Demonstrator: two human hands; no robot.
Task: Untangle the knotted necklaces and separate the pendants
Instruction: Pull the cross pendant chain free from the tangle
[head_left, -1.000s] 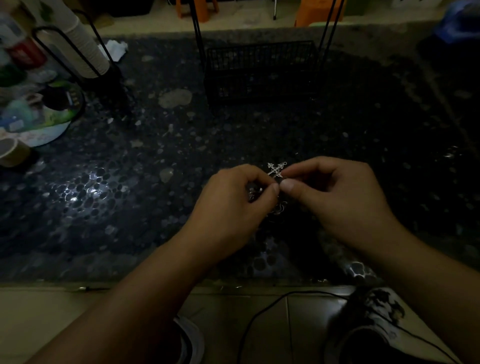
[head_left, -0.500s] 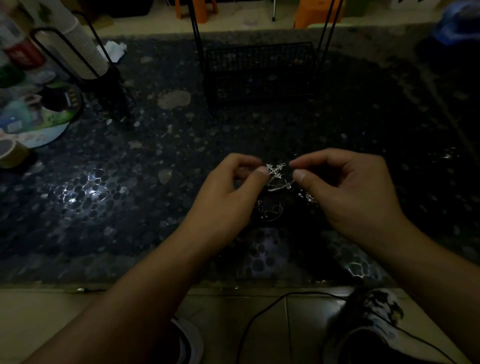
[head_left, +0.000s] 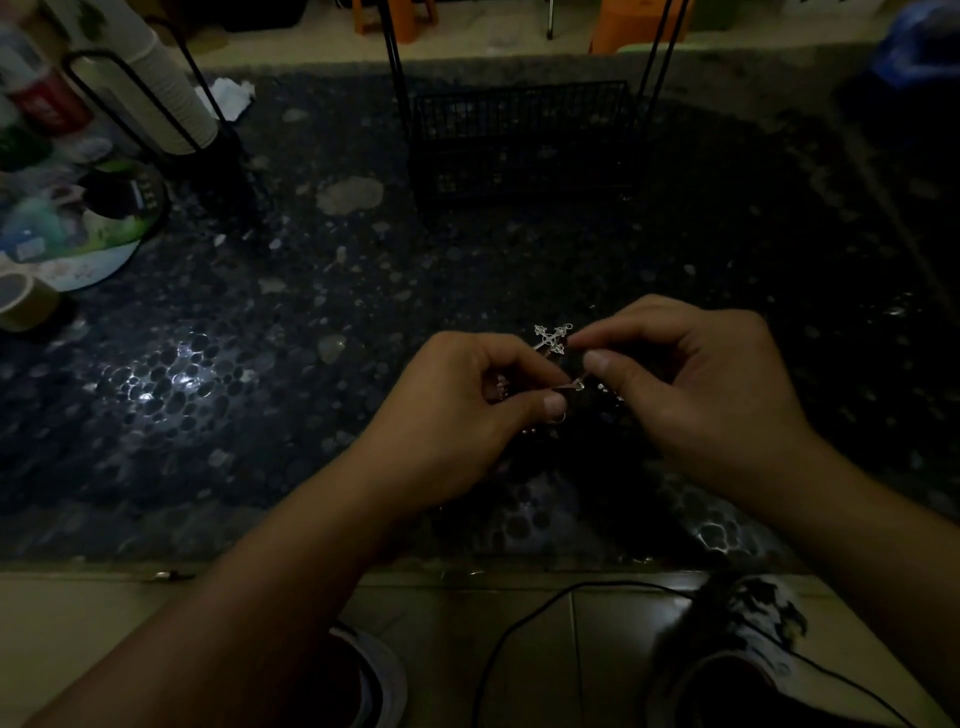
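The left hand (head_left: 467, 410) and right hand (head_left: 691, 384) each pinch part of the tangled necklaces (head_left: 576, 387) above the dark pebbled table (head_left: 260, 364); the cross pendant (head_left: 549, 339) stands between the fingertips. Keep slack; tease loops apart gently, never pulling tight.

dim, underexposed | glare patch on tabletop (head_left: 156, 379) left | edges curved — far corners blurred

Black wire basket (head_left: 519, 140) at table's (head_left: 260, 415) far edge; tape roll (head_left: 21, 306) far left.
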